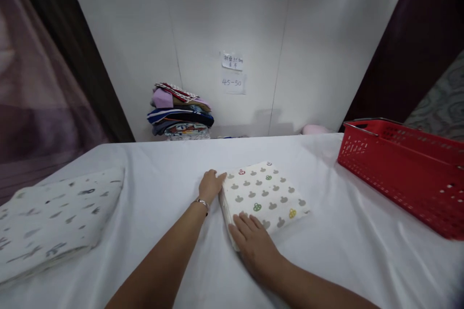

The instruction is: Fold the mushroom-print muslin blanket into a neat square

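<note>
A folded white cloth with grey, red, green and yellow mushroom prints lies on the white-covered table in front of me. It is a thick, squarish stack of layers. At its far left corner is my left hand, with a bracelet on the wrist; the hand touches the cloth's edge, thumb apart from the partly curled fingers. My right hand rests with fingers stretched flat on the near edge of the same cloth. Neither hand grips anything that I can see.
Another folded white cloth with small dark prints lies at the left. A red perforated basket with a metal handle stands at the right. Beyond the table's far edge, a pile of folded fabrics sits against the wall, near paper signs.
</note>
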Demonstrator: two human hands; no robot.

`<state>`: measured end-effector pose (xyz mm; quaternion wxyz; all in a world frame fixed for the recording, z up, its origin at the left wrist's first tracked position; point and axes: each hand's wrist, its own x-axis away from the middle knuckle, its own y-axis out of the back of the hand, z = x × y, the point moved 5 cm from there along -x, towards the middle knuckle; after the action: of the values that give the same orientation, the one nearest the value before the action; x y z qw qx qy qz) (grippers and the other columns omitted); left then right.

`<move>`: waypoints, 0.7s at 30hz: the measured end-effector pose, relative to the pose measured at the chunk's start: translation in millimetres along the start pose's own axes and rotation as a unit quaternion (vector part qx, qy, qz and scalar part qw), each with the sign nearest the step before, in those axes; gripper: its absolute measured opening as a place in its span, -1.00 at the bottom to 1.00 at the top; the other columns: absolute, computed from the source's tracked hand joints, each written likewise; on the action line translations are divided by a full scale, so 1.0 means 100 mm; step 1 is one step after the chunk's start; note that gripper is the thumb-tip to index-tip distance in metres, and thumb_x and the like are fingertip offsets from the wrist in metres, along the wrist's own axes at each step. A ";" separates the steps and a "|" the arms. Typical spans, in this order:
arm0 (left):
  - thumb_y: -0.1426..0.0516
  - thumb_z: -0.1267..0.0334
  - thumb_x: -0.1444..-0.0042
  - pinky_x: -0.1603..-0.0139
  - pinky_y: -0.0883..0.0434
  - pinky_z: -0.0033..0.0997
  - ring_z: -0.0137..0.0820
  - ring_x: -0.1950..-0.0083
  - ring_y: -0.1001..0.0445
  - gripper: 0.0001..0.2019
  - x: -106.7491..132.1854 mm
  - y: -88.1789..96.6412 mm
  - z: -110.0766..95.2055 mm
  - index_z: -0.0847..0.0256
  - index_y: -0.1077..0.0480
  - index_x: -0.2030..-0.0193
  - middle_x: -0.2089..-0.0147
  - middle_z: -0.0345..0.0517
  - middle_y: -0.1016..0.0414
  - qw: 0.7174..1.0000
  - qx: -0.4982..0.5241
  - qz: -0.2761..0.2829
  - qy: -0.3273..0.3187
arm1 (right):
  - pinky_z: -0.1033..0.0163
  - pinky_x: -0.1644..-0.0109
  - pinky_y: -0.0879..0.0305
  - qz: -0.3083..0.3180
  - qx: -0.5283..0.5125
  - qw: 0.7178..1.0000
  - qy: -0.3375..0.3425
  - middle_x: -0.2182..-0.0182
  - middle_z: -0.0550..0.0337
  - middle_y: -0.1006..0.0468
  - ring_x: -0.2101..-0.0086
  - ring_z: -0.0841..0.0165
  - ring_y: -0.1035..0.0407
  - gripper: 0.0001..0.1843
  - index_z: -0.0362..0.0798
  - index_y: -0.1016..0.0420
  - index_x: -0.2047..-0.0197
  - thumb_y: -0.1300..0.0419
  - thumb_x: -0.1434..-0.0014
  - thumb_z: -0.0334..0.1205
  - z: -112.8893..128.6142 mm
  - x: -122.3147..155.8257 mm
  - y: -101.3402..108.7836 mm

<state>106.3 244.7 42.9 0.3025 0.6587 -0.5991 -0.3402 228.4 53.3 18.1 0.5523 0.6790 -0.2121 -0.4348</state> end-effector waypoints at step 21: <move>0.13 -0.16 -0.15 -0.30 0.11 -0.12 -0.20 -0.37 0.05 -0.33 0.14 -0.50 -0.44 0.19 -0.03 -0.30 -0.38 0.01 0.03 0.950 -0.144 0.134 -0.243 | -0.05 -0.18 -0.11 -0.013 0.025 1.000 -0.012 -0.16 -0.11 -0.30 -0.15 0.08 -0.15 -0.58 -0.15 -0.24 -0.17 0.01 -0.25 -0.31 0.04 0.00 -0.01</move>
<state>172.4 235.5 27.1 0.2827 0.4195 -0.6813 -0.5290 225.1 51.1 17.2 0.5271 0.6899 -0.2207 -0.4444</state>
